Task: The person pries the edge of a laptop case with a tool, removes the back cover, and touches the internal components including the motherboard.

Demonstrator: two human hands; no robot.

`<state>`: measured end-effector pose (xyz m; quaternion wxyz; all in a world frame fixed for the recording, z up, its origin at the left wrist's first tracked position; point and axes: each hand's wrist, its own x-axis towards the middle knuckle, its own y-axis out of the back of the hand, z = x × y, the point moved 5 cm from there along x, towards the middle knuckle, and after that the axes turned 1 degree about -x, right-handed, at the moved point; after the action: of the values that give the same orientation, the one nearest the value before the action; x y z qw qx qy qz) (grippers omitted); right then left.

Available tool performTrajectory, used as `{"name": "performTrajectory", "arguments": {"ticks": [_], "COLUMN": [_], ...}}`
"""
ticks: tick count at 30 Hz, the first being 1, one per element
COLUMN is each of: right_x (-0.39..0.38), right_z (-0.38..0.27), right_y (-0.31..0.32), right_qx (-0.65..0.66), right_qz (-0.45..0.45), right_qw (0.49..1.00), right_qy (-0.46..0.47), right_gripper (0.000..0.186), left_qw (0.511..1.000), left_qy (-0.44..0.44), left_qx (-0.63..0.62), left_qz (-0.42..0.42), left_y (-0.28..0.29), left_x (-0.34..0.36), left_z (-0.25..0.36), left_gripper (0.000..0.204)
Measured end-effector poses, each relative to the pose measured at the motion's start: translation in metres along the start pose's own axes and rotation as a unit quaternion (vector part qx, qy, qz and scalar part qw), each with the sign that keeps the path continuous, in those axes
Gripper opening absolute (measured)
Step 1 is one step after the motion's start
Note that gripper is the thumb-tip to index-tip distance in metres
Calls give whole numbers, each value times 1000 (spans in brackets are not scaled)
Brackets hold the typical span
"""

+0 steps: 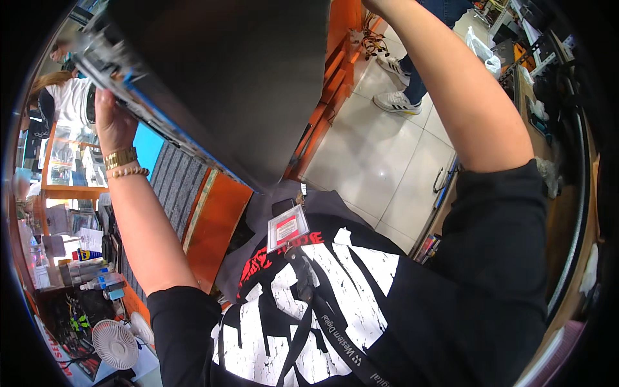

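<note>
A large black computer case (238, 77), with a metal edge and blue strips along its near side, fills the upper middle, held up and tilted. My left hand (115, 119), with a watch and a beaded bracelet at the wrist, grips that edge at the left. My right arm reaches up to the top edge, where my right hand (380, 5) is at the case's far side, mostly cut off, its fingers hidden. Below the case are a blue mat (149, 145), a grey ribbed mat (174, 180) and an orange wooden surface (213, 219).
At the top right another person's legs and white sneakers (396, 103) stand on the tiled floor (380, 161). Another person in white (68, 103) is at the upper left. A white fan (115, 342) and a cluttered bench lie lower left. Shelving (541, 77) lines the right.
</note>
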<state>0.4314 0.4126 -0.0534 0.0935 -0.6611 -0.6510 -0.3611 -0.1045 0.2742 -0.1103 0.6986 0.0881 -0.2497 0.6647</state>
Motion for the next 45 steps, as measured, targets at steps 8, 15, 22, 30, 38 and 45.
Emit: {"name": "performTrajectory", "arguments": {"ticks": [8,15,22,30,38,45], "right_x": [-11,-2,40,75,44,59], "right_z": [0,-14,-89,-157,-227,-227], "right_y": [-21,-16,-4,-57,-112,-152], "right_qx": [6,97,-36,55,201,98], "right_qz": [-18,-29,-12,0,-32,-187], "right_qw": [1000,995,992,979,929,939], "right_qy": [-7,14,117,196,310,271], "right_gripper": [100,97,114,106,93,82], "left_qw": [1000,999,999,970,943,955], "left_qy": [24,21,-8,-160,-202,-159], "left_qx": [-9,-15,-17,143,234,143], "left_qz": [3,-24,43,118,124,205], "left_y": [17,22,80,41,35,125], "left_x": [-13,-10,-32,-102,-172,-194], "left_z": [4,9,67,202,237,199], "left_gripper": [60,54,59,79,80,70]}}
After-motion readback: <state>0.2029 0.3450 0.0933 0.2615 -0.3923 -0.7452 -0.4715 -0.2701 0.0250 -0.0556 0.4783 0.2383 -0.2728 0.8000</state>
